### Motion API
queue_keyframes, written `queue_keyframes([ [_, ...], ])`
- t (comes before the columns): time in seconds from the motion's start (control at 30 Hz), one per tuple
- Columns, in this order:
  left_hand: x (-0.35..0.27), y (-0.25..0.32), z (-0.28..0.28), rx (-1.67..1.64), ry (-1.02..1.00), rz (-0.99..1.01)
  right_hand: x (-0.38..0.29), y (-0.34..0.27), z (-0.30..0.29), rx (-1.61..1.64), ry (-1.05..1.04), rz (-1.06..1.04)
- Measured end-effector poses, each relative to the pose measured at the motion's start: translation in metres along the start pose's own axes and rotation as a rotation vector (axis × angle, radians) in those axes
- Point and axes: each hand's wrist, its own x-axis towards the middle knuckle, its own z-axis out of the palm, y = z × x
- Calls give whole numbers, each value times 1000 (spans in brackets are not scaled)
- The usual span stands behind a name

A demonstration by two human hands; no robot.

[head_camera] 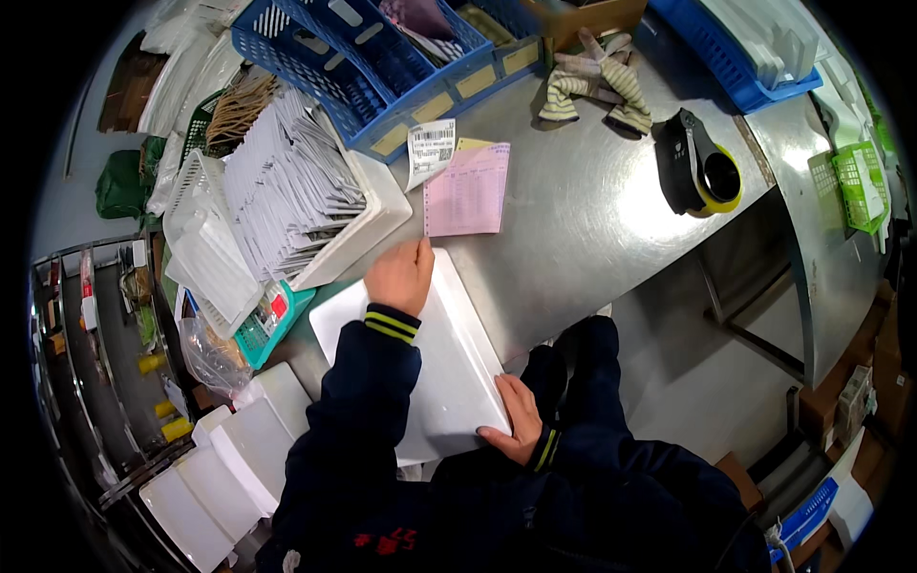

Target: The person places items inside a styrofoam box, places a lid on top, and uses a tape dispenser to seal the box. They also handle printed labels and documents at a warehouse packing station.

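Note:
A white foam box (448, 358) with a smooth top lies before me at the table's edge. My left hand (400, 276), fingers curled, is over its far end, close to the pink printed slips (467, 190); whether it pinches anything is hidden. At the near right corner my right hand (514, 417) holds the box, thumb on top and fingers along the side. A white label with a printed code (431, 149) overlaps the pink slips. Left of them, a white foam box (387, 208) holds a dense stack of white papers (294, 186).
Blue plastic baskets (372, 136) stand at the back. Striped work gloves (598, 86) and a black-and-yellow tape dispenser (698, 168) lie on the steel table (566, 251). A teal basket (276, 326) is at left, with white foam boxes (236, 458) below it.

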Motion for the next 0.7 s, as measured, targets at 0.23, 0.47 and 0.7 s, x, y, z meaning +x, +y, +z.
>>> queue_keyframes([
  [0.23, -5, 5, 9, 50, 275, 62, 9, -3, -1, 56, -56, 20],
  [0.47, -10, 19, 19, 142, 410, -114, 15, -11, -13, 64, -137, 93],
  [0.7, -16, 13, 19, 54, 281, -180, 92, 2, -214, -560, 811, -312],
])
